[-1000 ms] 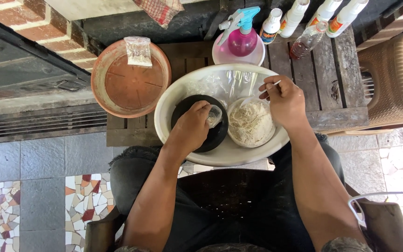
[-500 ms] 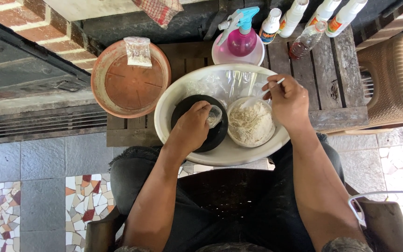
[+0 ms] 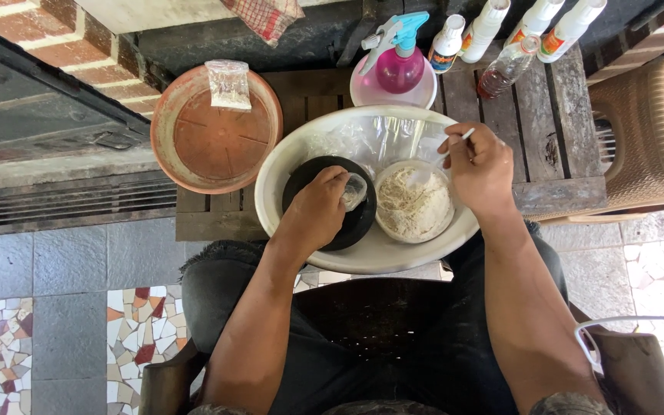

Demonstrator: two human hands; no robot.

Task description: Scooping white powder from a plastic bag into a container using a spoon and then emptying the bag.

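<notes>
Powder, pale and heaped, fills a white bowl that sits in the right half of a wide white basin on the slatted wooden counter. The right hand hovers at the bowl's upper right rim, fingers pinched around a thin white spoon whose long axis slants down and left, its tip in the powder. Just to the left, touching or nearly touching the bowl, lies a black round dish; the left hand rests over it, closed on a small clear cup that points toward the bowl. Cup and spoon tip stand near each other, the bowl's left rim between them. Beyond the basin stand a pink spray bottle and a terracotta saucer; the near basin edge overhangs the person's lap.
</notes>
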